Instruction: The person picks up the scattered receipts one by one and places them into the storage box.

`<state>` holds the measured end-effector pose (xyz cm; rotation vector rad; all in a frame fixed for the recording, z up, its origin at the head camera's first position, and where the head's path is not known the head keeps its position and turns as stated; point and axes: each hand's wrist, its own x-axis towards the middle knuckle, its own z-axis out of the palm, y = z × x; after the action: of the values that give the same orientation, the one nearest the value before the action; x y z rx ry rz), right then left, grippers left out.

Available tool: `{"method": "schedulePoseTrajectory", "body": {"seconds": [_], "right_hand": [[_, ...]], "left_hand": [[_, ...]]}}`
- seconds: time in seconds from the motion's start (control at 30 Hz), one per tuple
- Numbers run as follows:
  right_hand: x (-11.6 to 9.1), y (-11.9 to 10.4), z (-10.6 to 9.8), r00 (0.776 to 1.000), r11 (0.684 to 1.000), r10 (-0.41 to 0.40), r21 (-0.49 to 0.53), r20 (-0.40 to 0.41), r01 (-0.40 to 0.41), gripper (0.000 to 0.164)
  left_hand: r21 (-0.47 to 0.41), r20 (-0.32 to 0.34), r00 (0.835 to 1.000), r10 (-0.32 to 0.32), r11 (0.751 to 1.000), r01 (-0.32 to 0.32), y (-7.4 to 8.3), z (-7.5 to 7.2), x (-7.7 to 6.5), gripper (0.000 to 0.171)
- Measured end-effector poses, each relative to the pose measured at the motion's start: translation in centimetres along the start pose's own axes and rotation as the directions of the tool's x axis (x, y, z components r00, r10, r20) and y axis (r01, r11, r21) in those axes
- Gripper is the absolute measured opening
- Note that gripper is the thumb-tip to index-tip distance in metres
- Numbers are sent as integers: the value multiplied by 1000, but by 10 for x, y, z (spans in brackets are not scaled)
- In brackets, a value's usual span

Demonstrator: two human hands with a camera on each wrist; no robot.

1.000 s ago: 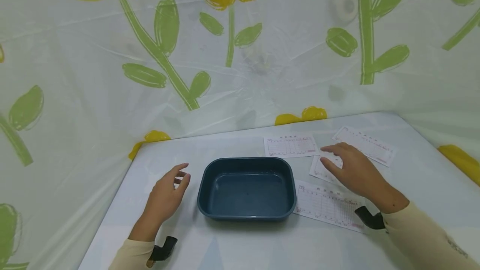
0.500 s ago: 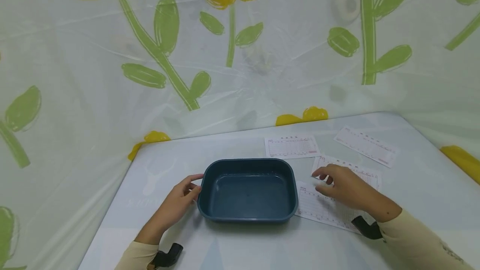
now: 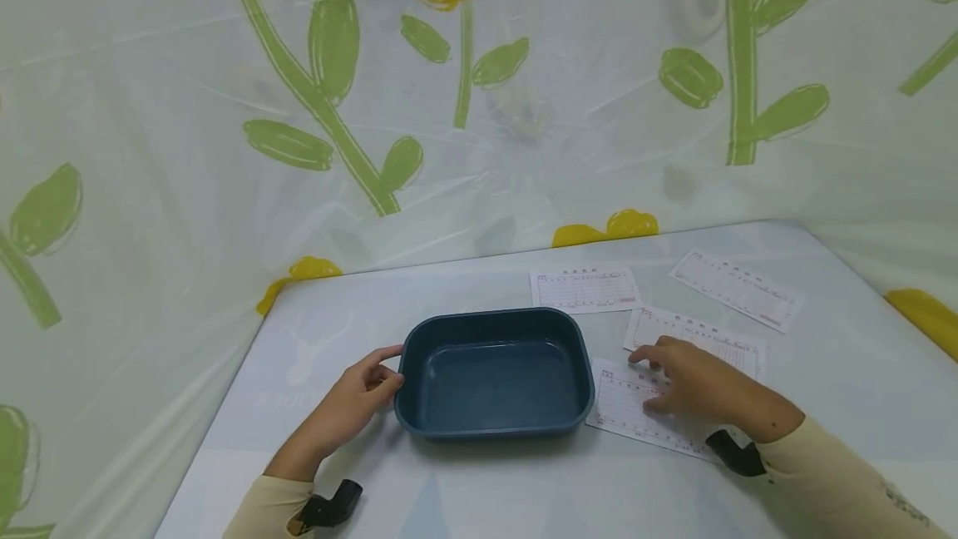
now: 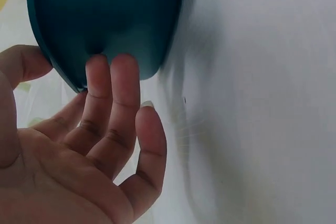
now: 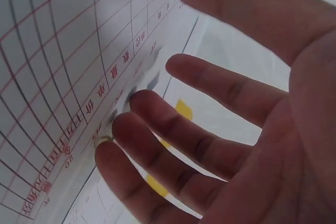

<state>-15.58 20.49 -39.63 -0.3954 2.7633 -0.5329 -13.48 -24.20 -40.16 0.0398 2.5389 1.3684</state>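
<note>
Both of my hands are at the work now: a second ago my left hand (image 3: 359,402) was apart from the blue bin (image 3: 494,385), and now it touches the bin's nine o'clock end. Its fingers are only gently bent, the tips against the outer wall, not wrapped round it. My right hand (image 3: 699,385) has dropped toward me, away from the farther paper; its fingers curve loosely, thumb well apart from them, nothing held. I can't tell whether the tips press the paper. Partly under that hand, toward eight o'clock, lies the near slip (image 3: 629,414); at twelve is the middle slip (image 3: 722,343), at one the far right slip (image 3: 737,289), between ten and eleven the far left slip (image 3: 585,289). The bin stands on the table (image 3: 494,489) at my right hand's nine o'clock, turned slightly since half a second ago. I judge it steadied now, with paper within reach; none lies inside it.
</note>
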Motion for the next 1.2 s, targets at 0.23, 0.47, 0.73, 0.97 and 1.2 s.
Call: {"method": "schedulePoseTrajectory", "body": {"seconds": [0.23,0.47,0.73,0.97,1.2], "right_hand": [[-1,-1,4,1000,999,-4,-39,5,4,67],[-3,-2,4,1000,999,8,-38,25,-7,62],[-2,-1,3,998,999,35,17,49,-36,55],[-2,2,2,998,999,23,46,51,-26,55],[-4,4,0,997,998,33,51,65,-36,41]], "left_hand": [[-22,34,998,-49,999,49,-5,-1,0,54],[-46,60,995,-79,996,82,-14,-3,4,56],[-40,67,994,-85,995,88,-13,-3,4,57],[-31,76,994,-73,997,75,-12,-3,2,57],[-43,68,994,-87,995,90,-13,-2,3,58]]}}
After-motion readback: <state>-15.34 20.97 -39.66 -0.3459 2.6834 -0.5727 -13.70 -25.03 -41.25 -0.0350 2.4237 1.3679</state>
